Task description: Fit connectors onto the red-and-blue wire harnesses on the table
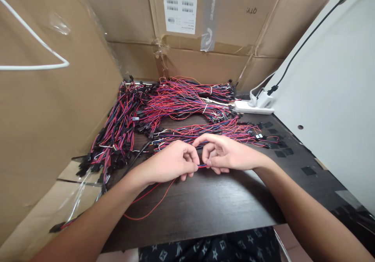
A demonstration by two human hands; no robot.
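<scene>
Over the dark table (222,203), my left hand (177,160) and my right hand (224,154) pinch a short stretch of red and blue wires (202,166) between them. Both hands are closed at thumb and fingertips, and the wires' ends are hidden by the fingers. From under my left hand a loose red wire (152,213) curves down across the tabletop. Just beyond my fingers lies a bundle of red, blue and black wires (211,131) with small connectors.
Larger wire bundles (178,100) lie at the back, and a heap of wires with black connectors (117,129) on the left. A white power strip (254,107) sits at the back right. Cardboard (131,12) walls the back and left; a white panel (331,66) stands right. Black tape pieces (308,171) stick to the table.
</scene>
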